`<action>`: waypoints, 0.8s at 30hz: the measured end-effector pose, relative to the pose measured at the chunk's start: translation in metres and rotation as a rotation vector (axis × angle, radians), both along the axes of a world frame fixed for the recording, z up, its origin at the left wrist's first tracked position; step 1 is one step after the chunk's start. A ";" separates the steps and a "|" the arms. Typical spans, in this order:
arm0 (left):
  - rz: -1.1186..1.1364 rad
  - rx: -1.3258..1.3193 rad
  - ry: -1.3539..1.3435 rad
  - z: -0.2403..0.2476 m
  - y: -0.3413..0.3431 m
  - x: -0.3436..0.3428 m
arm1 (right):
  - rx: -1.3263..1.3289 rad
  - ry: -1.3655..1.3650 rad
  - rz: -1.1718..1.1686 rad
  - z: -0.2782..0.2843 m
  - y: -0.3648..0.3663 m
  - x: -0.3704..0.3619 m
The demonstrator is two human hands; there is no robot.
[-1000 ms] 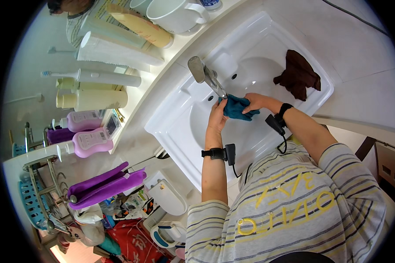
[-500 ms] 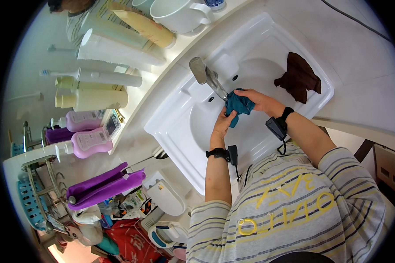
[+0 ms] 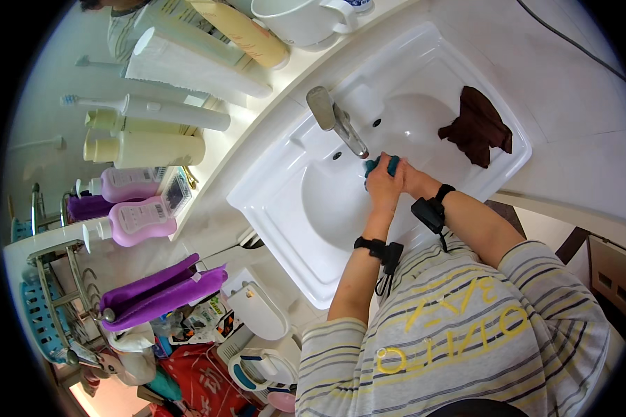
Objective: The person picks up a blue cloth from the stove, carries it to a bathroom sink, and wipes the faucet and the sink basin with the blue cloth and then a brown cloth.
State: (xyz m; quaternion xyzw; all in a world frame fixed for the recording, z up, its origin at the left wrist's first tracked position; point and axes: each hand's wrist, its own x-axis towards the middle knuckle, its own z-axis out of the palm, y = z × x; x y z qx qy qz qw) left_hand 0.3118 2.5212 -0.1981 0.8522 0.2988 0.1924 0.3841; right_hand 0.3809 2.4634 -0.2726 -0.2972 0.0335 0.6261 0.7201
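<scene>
Over the white washbasin [image 3: 313,274], just below the spout of the chrome tap [image 3: 335,121], both hands are pressed together around a teal cloth [image 3: 392,165]. My left hand [image 3: 384,185] wraps over its near side, hiding most of it. Closed against the other side is my right hand [image 3: 414,181]. Only small folds of the teal cloth show between and above the fingers. A dark brown cloth [image 3: 477,128] lies crumpled on the basin's right ledge, apart from both hands.
Along the mirror shelf [image 3: 219,156] stand a white mug [image 3: 295,21], a tube, an electric toothbrush [image 3: 167,111] and pump bottles [image 3: 142,221]. A purple towel [image 3: 163,292] hangs at the left, near a toilet [image 3: 261,306]. Black straps with small boxes circle both wrists.
The teal cloth, spread loosely between my hands before, is now bunched into a small wad. My left hand has moved right to meet the right hand, which has come slightly nearer me.
</scene>
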 end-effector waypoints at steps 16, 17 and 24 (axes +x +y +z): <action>0.141 -0.661 -0.126 -0.031 0.041 -0.024 | -0.729 -0.048 -0.041 0.061 0.022 0.019; 0.078 -0.298 -0.192 -0.025 0.033 -0.020 | -0.533 0.101 -0.027 0.058 0.017 0.016; 0.162 0.075 -0.128 -0.029 0.031 -0.002 | -0.220 0.307 -0.069 0.049 0.029 -0.009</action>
